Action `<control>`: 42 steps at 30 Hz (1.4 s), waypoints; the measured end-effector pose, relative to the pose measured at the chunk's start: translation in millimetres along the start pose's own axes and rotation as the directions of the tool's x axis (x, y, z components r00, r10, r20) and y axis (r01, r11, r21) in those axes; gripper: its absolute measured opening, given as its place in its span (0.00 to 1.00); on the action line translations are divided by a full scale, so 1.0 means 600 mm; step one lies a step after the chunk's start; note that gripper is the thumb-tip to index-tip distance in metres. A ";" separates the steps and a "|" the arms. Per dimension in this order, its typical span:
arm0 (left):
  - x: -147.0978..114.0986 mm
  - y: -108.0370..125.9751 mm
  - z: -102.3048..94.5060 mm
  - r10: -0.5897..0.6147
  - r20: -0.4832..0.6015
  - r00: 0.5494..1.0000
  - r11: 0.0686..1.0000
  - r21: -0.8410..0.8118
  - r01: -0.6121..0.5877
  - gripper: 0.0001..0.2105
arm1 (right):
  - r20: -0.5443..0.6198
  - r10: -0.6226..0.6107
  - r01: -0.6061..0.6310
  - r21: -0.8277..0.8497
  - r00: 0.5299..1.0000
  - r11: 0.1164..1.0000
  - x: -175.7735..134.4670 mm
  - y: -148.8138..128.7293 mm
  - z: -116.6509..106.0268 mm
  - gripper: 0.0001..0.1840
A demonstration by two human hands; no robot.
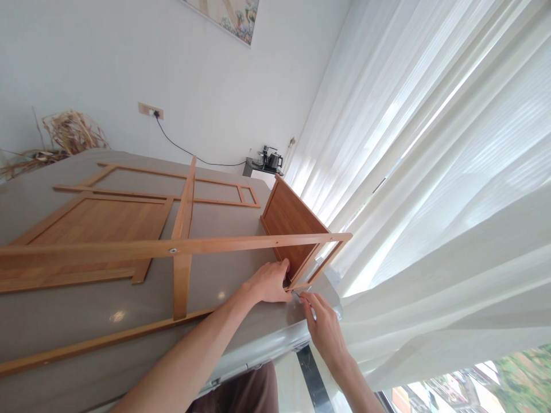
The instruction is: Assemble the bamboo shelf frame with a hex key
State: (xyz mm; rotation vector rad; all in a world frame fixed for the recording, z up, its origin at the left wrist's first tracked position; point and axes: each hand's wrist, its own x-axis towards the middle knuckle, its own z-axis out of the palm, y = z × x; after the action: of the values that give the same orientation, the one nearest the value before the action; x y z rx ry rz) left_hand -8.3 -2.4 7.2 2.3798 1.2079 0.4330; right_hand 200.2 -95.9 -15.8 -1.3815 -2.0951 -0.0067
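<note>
A wooden shelf frame (241, 245) stands on its side on the grey table, with bolts showing in its long rail. My left hand (270, 282) is closed around the lower near corner of the frame, at the bottom of the upright wooden panel (295, 215). Just to its right, my right hand (319, 314) pinches a thin metal hex key (296, 294) whose tip points at that corner. My fingers hide the spot where key and wood meet.
Another wooden panel (99, 221) and a flat ladder-like frame (215, 201) lie on the grey table (228, 223). White curtains (430, 189) hang close on the right. Behind are a small stand with a kettle (274, 161), a cord (185, 150) and dried stalks (73, 131).
</note>
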 end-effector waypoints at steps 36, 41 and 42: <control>0.006 -0.007 0.008 0.023 -0.019 1.000 1.000 0.020 -0.023 0.18 | -0.022 -0.176 0.174 -0.078 0.984 0.982 0.008 0.007 0.019 0.14; 0.005 -0.008 0.008 0.024 -0.023 0.999 1.000 0.015 -0.024 0.18 | 0.000 -0.170 0.170 -0.064 0.985 0.983 0.009 0.006 0.021 0.15; 0.005 -0.009 0.008 0.024 -0.024 0.999 1.000 0.015 -0.024 0.18 | 0.004 -0.162 0.162 -0.061 0.987 0.985 0.009 0.007 0.022 0.15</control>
State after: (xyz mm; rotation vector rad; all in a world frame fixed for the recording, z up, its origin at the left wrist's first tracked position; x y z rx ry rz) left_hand -7.8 1.7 0.7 2.4105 1.1979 0.4630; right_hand 195.8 -85.4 -25.1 -1.2409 -2.2175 -0.1395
